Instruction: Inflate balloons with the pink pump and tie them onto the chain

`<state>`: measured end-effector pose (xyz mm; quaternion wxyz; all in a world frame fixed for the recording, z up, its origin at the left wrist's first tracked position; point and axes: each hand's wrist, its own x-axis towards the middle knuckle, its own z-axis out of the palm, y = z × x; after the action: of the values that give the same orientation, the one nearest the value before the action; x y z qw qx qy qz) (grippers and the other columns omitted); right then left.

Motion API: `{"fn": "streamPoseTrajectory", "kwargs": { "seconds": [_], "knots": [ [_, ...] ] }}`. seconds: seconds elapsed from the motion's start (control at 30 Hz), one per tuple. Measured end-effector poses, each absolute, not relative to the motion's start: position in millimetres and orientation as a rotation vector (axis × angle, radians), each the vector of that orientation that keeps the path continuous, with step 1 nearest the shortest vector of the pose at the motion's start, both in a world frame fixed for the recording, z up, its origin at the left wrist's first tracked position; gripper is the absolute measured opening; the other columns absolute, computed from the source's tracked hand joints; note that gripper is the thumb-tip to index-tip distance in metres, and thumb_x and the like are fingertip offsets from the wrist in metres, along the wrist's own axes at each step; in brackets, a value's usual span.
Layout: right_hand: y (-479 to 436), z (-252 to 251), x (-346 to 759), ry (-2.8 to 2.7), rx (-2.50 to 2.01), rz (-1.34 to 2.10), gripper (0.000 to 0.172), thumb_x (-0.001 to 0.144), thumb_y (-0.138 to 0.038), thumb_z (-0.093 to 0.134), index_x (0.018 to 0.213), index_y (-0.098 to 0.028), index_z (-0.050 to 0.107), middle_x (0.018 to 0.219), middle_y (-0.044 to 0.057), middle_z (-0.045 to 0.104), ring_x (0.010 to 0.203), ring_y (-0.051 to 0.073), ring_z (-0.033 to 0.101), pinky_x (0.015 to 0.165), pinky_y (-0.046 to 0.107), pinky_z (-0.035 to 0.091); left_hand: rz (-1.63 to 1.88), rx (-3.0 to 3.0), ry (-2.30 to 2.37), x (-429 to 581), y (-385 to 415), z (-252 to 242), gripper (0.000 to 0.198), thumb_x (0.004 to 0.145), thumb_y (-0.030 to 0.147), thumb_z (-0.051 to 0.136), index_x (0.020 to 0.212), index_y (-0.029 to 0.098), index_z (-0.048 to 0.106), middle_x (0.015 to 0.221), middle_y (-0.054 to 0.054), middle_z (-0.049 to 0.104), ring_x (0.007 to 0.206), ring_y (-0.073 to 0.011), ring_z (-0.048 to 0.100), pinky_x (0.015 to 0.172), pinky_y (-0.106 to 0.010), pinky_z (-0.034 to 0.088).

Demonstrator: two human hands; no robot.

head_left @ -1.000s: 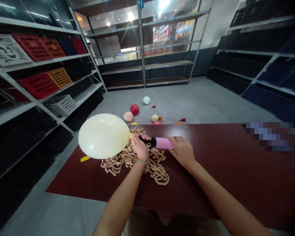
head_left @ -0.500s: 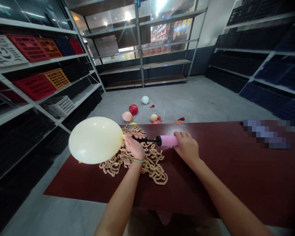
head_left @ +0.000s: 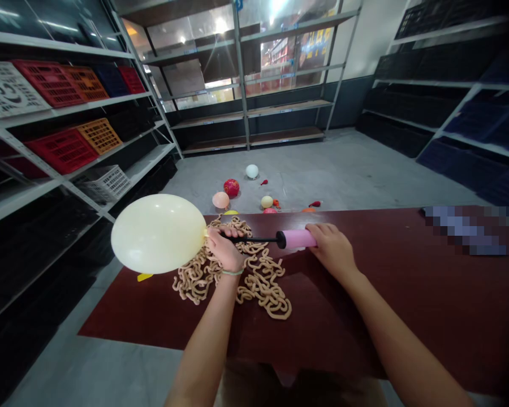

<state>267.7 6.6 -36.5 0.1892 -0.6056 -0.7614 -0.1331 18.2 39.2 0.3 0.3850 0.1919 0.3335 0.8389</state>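
A large pale yellow balloon (head_left: 158, 233) is inflated and points left, its neck at the fingers of my left hand (head_left: 225, 249). That hand is closed around the balloon's neck and the black end of a hand pump (head_left: 296, 238). My right hand (head_left: 333, 252) grips the far end of the pump's pink barrel. Between the hands a stretch of black rod shows. Beneath my left hand a heap of tan, twisted cord-like loops (head_left: 271, 288) lies on the dark red table (head_left: 390, 316). How the neck sits on the nozzle is hidden by my fingers.
On the floor beyond the table lie several balloons, among them a red one (head_left: 231, 187) and a white one (head_left: 251, 172). A small yellow piece (head_left: 145, 277) shows at the table's left. Shelves with crates (head_left: 61, 150) stand left; a blurred-out item (head_left: 466, 232) lies right.
My right hand and the pink barrel have moved right, so more black rod shows. My left hand and the balloon have shifted slightly left and up, uncovering the small yellow piece.
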Motion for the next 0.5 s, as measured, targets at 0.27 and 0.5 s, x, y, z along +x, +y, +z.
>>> {"fn": "streamPoseTrajectory", "kwargs": {
  "seconds": [0.27,0.5],
  "knots": [
    [-13,-23,231,-2.122,-1.856,-0.389,0.04,0.081,-0.024,0.061,0.121,-0.021,0.056,0.105,0.009,0.063,0.097,0.025,0.05,0.068,0.032,0.032,2.153,0.433,0.847,37,31,-3,0.03,0.093,0.039,0.046,0.07,0.021,0.038,0.054,0.006,0.04,0.044,-0.0104,0.042,0.047,-0.025,0.041],
    [-13,-27,217,-2.231,-1.703,-0.336,0.041,0.081,-0.022,0.062,0.122,-0.023,0.056,0.106,0.006,0.064,0.096,0.023,0.051,0.073,0.032,0.034,2.058,0.519,0.826,45,29,-10,0.034,0.092,0.045,0.048,0.069,0.022,0.039,0.053,0.006,0.041,0.045,-0.0107,0.045,0.048,-0.027,0.044]
  ]
}}
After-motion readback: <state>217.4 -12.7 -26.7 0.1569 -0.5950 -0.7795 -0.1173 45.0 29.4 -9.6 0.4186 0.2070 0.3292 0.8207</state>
